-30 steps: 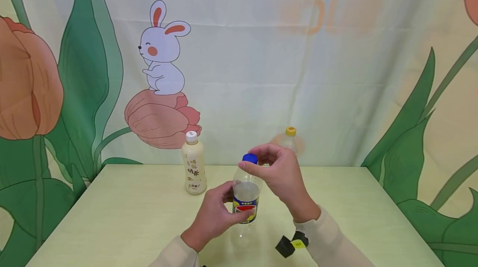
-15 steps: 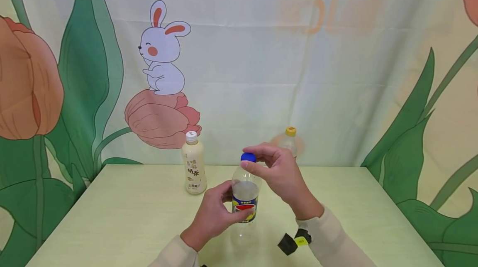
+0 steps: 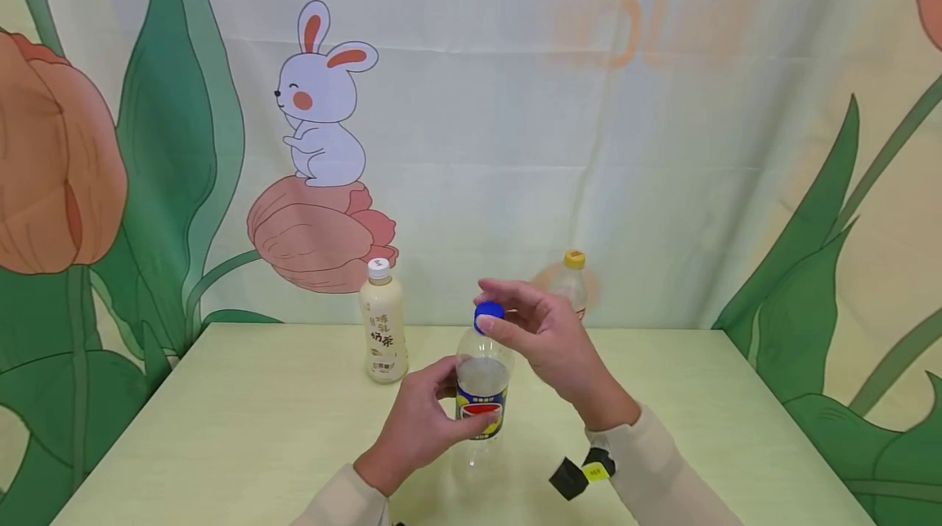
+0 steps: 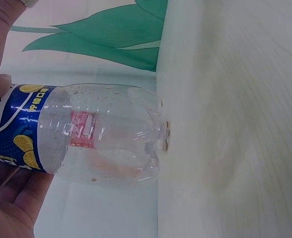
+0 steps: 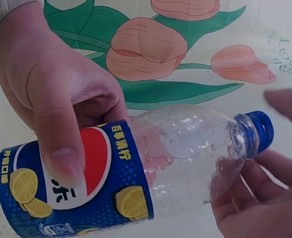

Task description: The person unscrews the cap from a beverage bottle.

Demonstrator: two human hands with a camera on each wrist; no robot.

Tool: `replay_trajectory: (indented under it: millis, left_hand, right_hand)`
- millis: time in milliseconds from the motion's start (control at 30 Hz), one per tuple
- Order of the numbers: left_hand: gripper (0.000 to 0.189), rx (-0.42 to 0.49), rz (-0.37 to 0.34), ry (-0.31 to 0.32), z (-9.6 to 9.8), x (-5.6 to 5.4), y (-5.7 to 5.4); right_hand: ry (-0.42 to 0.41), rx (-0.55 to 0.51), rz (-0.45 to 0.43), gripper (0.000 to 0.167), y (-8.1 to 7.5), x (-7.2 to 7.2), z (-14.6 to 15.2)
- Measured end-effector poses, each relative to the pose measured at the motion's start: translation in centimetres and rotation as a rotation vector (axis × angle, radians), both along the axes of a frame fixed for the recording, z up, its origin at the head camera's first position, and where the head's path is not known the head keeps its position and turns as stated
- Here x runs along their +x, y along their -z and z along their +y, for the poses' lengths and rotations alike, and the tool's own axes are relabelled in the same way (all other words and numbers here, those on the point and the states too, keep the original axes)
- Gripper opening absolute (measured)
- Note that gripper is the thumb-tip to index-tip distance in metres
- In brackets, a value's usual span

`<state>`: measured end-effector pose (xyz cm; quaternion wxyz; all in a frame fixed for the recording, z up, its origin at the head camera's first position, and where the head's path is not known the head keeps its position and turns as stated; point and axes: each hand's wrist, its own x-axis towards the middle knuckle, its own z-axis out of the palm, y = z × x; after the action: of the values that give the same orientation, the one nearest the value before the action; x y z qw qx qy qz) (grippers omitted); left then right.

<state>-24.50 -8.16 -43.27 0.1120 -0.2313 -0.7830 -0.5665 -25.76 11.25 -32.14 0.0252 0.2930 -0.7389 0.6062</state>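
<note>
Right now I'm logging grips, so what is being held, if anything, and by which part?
The bottle, by its label, in the left hand. The right hand is at the blue cap; whether it grips it cannot be told.

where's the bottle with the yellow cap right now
In the head view, the yellow-capped bottle is right of centre, in front of the curtain and beyond the right grip, which hides its lower part.
</note>
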Motion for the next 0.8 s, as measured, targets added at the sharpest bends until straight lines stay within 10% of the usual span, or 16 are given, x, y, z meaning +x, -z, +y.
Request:
replay_trajectory:
  millis: [367, 800]
  left_hand:
    - [0.053, 0.012, 0.028, 0.012, 0.27, -0.10, 0.16]
    - [0.054, -0.005, 0.007, 0.005, 0.32, -0.08, 0.00]
  right_hand:
    - [0.277, -0.006, 0.000, 0.039, -0.40, 0.64, -0.68]
    - [0.280, -0.013, -0.001, 0.030, -0.21, 0.60, -0.66]
